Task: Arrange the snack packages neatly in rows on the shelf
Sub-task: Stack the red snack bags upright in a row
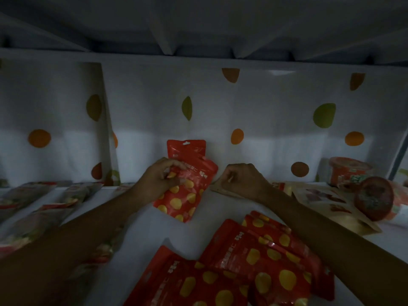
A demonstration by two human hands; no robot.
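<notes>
Dim light covers the white shelf [141,228], where the nearest things are a loose heap of red pouches [265,257] with yellow spots, overlapping at odd angles below and short of both sets of fingers. Left of the left fingers, pale flat packets [33,217] already lie in rough lanes running toward the back.

Farther in, the left hand [159,180] has its fingers curled round the upper part of one tilted red pouch [187,195], gripping it firmly. The right hand [245,182] is just beside it, fingers curled at the edge of a tan packet [220,190]; whether they actually pinch it I cannot tell in this light. Right of those fingers lie more tan pouches [320,199] and two red noodle tubs [348,173], one tipped over.

Just beyond the left fingers, an upright red pouch [187,149] leans on the dotted back panel [265,102].

By my reading the red row has barely begun: one pouch stands, one is going in, and the heap remains.
</notes>
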